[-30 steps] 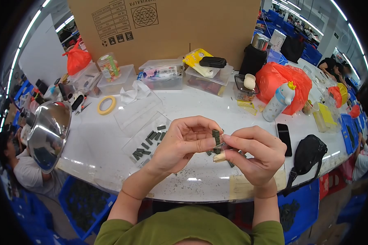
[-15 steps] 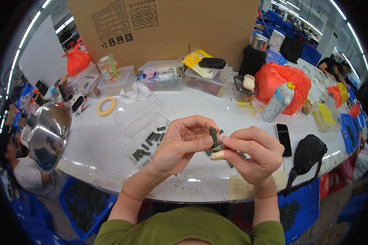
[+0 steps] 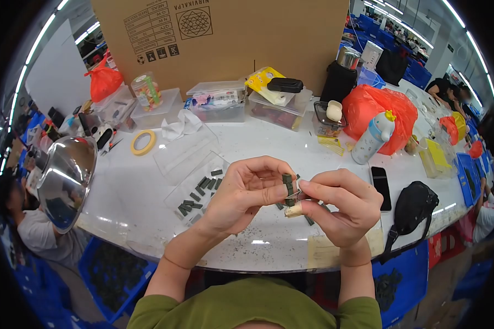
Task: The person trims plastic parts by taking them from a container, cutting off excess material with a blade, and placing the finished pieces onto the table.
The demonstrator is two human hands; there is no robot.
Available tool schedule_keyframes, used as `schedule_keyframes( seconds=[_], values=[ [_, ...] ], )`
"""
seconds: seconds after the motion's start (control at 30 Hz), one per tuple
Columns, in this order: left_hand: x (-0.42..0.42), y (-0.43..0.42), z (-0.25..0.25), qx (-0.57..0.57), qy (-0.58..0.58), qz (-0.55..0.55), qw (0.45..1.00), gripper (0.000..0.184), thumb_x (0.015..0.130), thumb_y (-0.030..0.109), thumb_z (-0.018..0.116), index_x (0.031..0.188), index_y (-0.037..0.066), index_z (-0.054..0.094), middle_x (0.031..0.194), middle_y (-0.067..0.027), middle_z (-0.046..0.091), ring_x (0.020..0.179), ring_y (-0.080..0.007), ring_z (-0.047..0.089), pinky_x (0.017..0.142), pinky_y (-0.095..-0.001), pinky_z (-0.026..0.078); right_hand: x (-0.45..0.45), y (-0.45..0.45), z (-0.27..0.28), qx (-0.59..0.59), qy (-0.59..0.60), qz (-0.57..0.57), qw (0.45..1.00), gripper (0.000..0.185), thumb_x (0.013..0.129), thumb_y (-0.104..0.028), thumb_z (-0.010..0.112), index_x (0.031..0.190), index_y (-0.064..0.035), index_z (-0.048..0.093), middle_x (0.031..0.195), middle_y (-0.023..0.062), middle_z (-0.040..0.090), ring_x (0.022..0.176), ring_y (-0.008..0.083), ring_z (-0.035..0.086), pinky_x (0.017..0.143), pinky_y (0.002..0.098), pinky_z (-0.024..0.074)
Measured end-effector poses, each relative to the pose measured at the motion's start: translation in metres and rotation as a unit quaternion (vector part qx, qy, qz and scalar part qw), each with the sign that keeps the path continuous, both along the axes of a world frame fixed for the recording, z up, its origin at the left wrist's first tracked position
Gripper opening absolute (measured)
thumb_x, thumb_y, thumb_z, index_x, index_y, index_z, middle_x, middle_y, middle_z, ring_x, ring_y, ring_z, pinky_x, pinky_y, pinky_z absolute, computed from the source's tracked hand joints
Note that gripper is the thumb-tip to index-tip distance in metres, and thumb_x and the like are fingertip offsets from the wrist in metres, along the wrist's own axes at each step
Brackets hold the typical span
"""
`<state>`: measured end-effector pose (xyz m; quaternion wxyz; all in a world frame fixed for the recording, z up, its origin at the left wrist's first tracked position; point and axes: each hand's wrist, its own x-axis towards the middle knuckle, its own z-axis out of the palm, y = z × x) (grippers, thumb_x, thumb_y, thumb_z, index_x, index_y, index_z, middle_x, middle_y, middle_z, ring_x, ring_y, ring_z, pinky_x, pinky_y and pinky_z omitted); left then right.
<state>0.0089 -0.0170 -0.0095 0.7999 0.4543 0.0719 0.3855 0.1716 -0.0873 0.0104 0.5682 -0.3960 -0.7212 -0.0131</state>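
Observation:
My left hand (image 3: 251, 193) pinches a small dark green block (image 3: 287, 183) between thumb and fingers, holding it upright above the table. My right hand (image 3: 341, 205) is closed close against the block's right side. Its fingertips pinch a thin, pale, pointed sliver that crosses the block's front; what it is I cannot make out. Beige wrapping covers the right thumb's tip. More dark green blocks (image 3: 195, 196) lie loose on a clear sheet left of my hands, and some others are partly hidden beneath my hands.
Dark specks dot the white table (image 3: 269, 249). Tape (image 3: 143, 142), plastic boxes (image 3: 218, 112), a bottle (image 3: 372, 137), a phone (image 3: 381, 188) and a black pouch (image 3: 414, 211) surround the work area. A metal lamp shade (image 3: 68, 183) stands left. Blue bins (image 3: 142, 279) sit below the edge.
My right fingertips have shifted slightly up and right along the block, and the thin sliver sits at a different angle. The left hand keeps its hold nearly unmoved.

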Motion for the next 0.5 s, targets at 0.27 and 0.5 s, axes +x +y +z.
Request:
schedule_keyframes(
  seconds=[0.27, 0.5],
  values=[
    [0.001, 0.0011, -0.0018, -0.016, -0.008, -0.004, 1.0, 0.026, 0.076, -0.009, 0.061, 0.101, -0.001, 0.059, 0.091, -0.0096, 0.064, 0.078, -0.0111, 0.061, 0.07, -0.0184, 0.05, 0.0026, 0.0011, -0.0013, 0.016, -0.037, 0.007, 0.999, 0.021, 0.06, -0.002, 0.074, 0.08, 0.0002, 0.071, 0.073, 0.009, 0.063, 0.055, 0.0118, 0.049, 0.046, 0.0209, 0.0361],
    [0.002, -0.0025, 0.0028, 0.015, 0.001, 0.063, 0.998, 0.023, 0.073, -0.01, 0.063, 0.093, 0.0, 0.058, 0.087, -0.0129, 0.063, 0.078, -0.0162, 0.062, 0.071, -0.0216, 0.05, 0.0036, 0.0016, 0.0015, 0.007, -0.002, 0.004, 1.0, 0.021, 0.059, -0.001, 0.074, 0.079, -0.0002, 0.07, 0.073, 0.008, 0.063, 0.054, 0.0116, 0.049, 0.046, 0.0206, 0.0379]
  ],
)
